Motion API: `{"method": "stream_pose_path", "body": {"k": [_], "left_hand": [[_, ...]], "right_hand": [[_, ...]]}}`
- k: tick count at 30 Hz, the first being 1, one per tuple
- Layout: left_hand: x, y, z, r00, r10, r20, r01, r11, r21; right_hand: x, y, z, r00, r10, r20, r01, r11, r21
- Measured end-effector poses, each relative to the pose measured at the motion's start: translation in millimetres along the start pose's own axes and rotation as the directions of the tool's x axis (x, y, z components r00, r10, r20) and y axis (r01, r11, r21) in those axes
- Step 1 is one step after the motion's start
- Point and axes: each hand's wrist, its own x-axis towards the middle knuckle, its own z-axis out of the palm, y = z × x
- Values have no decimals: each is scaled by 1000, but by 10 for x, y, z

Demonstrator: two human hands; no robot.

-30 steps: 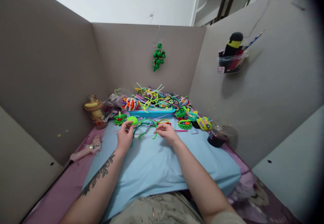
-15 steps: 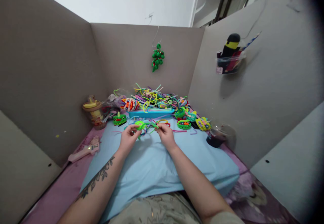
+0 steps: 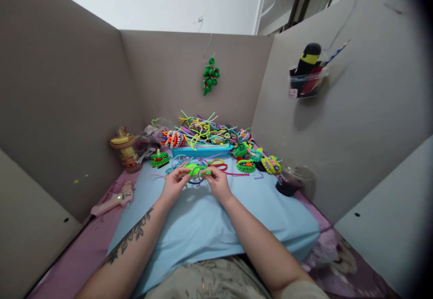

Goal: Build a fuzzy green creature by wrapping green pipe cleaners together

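A bright green pipe-cleaner piece [image 3: 194, 170] is held up between both hands over the blue cloth [image 3: 203, 218]. My left hand [image 3: 176, 182] is closed on its left end, thumb and fingers pinched together. At the right end, the fingertips of my right hand [image 3: 218, 182] pinch the green strand. Just behind the piece lie loose coloured pipe cleaners [image 3: 219, 166], red, yellow and purple among them. My fingers hide part of the green piece, and its exact shape is too small to make out.
A blue tray [image 3: 203, 152] heaped with pipe cleaners stands at the back. Finished fuzzy figures [image 3: 246, 166] lie right of it, a green one [image 3: 159, 158] left. A pink glue gun [image 3: 115, 200] and lidded cup [image 3: 124, 150] are left; a dark cup [image 3: 287, 182] is right.
My right hand has moved slightly left, closer to my left hand, which has shifted a little right. The green piece between them is now more bunched together. Both hands keep their grip.
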Motion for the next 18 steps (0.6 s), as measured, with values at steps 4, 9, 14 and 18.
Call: {"method": "stream_pose_path", "body": {"k": [4, 9, 14, 18], "left_hand": [[-15, 38, 27, 1000, -8, 16, 8, 1000, 4], [-33, 55, 46, 999, 32, 29, -33, 999, 33], [-74, 45, 77, 988, 152, 14, -152, 970, 191], [-115, 52, 98, 963, 263, -65, -212, 882, 421]], "right_hand": [[1, -4, 79, 984, 167, 67, -175, 976, 131], [-21, -23, 162, 933, 326, 151, -352, 914, 201], [-42, -22, 178, 965, 262, 9, -260, 953, 157], [-60, 30, 156, 979, 165, -117, -165, 986, 13]]}}
